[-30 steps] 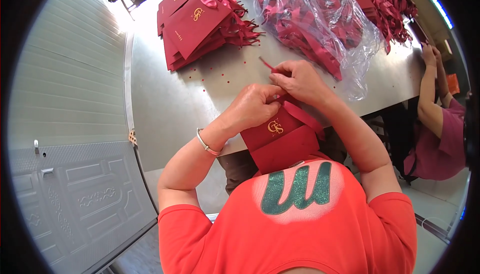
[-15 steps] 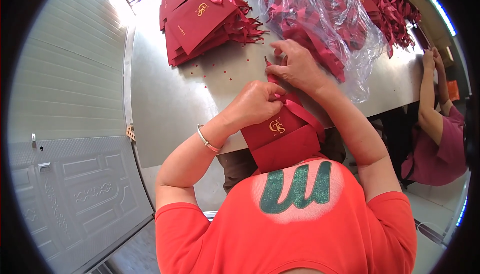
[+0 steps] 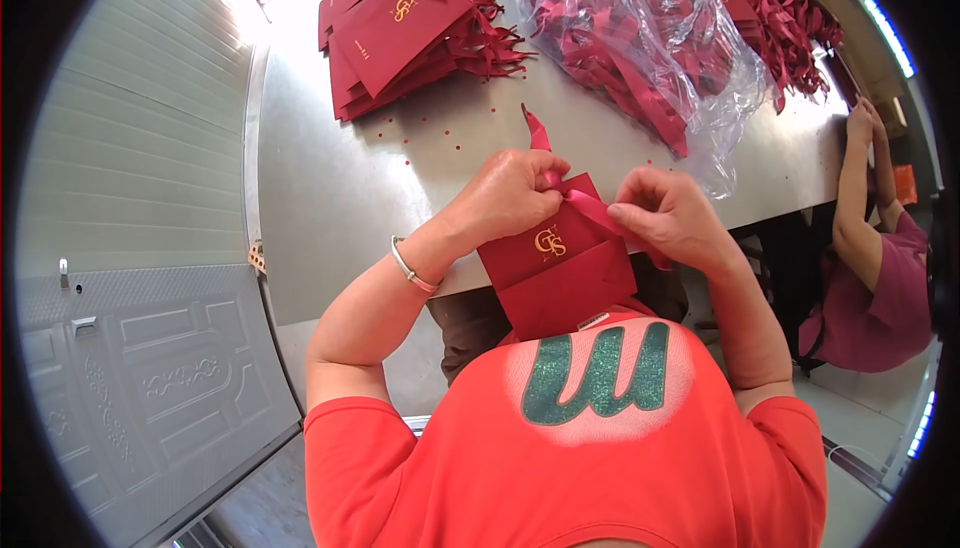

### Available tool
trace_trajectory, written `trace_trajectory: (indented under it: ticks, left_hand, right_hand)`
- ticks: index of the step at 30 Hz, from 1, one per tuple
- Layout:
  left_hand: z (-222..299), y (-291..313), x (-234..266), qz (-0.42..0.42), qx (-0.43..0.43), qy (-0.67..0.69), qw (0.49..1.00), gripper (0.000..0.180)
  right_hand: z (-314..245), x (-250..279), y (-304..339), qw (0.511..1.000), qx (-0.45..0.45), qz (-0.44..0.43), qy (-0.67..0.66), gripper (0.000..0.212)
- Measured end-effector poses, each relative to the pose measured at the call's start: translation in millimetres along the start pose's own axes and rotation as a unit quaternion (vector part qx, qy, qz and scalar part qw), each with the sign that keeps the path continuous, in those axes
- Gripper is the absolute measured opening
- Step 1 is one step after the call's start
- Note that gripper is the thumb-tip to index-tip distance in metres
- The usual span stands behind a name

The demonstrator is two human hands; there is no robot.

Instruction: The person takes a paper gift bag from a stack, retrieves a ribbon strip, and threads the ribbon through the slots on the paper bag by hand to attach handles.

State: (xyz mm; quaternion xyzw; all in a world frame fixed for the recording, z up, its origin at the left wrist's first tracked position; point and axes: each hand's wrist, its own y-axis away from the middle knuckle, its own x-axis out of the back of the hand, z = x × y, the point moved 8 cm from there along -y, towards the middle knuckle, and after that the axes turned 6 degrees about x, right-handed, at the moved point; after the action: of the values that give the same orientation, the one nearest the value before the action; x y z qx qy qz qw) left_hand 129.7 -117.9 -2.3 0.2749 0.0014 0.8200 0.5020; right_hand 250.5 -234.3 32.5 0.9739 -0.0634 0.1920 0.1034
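A dark red paper gift bag (image 3: 560, 283) with a gold emblem leans between the table edge and my chest. At its top, my left hand (image 3: 512, 196) pinches the pink-red satin ribbon (image 3: 590, 210) where it crosses. One ribbon end rises past my left fingers and lies toward the far side of the table. My right hand (image 3: 672, 216) is closed on the other length of ribbon, at the bag's right side. The fingertips of my left hand partly hide the crossing, so I cannot tell whether a knot is there.
A stack of red gift bags (image 3: 400, 38) with ribbons lies at the far left of the metal table (image 3: 340, 208). Clear plastic (image 3: 720, 138) covers more red bags at the far right. Small red dots are scattered on the tabletop. Another person's arm (image 3: 862, 178) reaches in at the right.
My right hand has moved from the upper ribbon end, nearer and to the right, and now grips the ribbon's right length. My left hand keeps its pinch at the bag's top.
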Motion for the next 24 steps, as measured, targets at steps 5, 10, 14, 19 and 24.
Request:
trace_trajectory:
  ticks: [5, 10, 14, 19, 24]
  left_hand:
    - [3, 2, 1, 0.0, 0.001, -0.004, 1.0, 0.031]
    - [9, 3, 3, 0.004, -0.012, 0.001, 1.0, 0.026]
    - [8, 4, 3, 0.014, -0.015, 0.019, 1.0, 0.025]
    - [7, 2, 3, 0.021, -0.021, -0.007, 1.0, 0.025]
    - [6, 2, 3, 0.027, -0.022, -0.003, 0.999, 0.025]
  right_hand:
    - [-8, 4, 6, 0.97, 0.017, -0.073, -0.233, 0.018]
    - [-4, 4, 2, 0.978, 0.039, -0.032, -0.202, 0.016]
    - [-19, 4, 7, 0.969, 0.01, -0.089, -0.228, 0.012]
    - [-20, -2, 1, 0.962, -0.012, -0.145, -0.233, 0.018]
    - [-27, -17, -7, 0.949, 0.084, -0.158, -0.259, 0.025]
